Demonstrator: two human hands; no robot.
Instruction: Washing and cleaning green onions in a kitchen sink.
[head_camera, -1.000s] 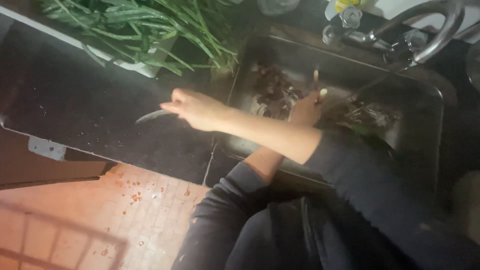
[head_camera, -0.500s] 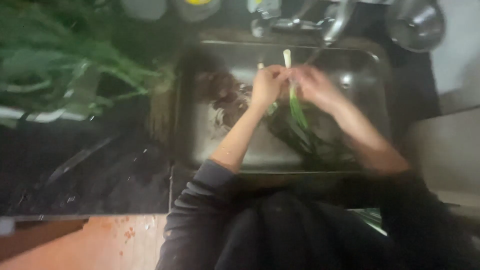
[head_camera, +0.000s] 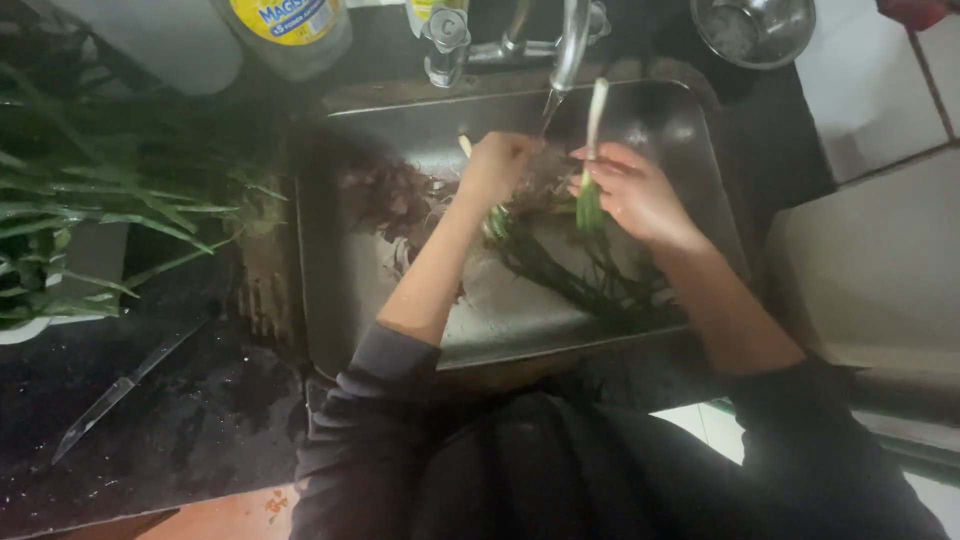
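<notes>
Over a steel sink (head_camera: 340, 300), my right hand (head_camera: 635, 195) grips a green onion (head_camera: 594, 140) with its white end up near the tap spout (head_camera: 570, 45). My left hand (head_camera: 497, 165) is closed on another green onion (head_camera: 465, 146); its white tip shows above my fist and green leaves (head_camera: 560, 275) trail down into the basin. Dark reddish peelings (head_camera: 395, 200) lie in the sink's left part.
A pile of long green onions (head_camera: 110, 210) rests on the dark counter at left. A knife (head_camera: 120, 385) lies on the counter below it. Bottles (head_camera: 290, 30) stand behind the sink, a metal bowl (head_camera: 752, 28) at top right, a pale bin (head_camera: 880, 270) at right.
A second ago my left hand reached out over the counter by the knife. It has come back to the sink, the knife lies on the counter, and both hands now hold green onions under the tap.
</notes>
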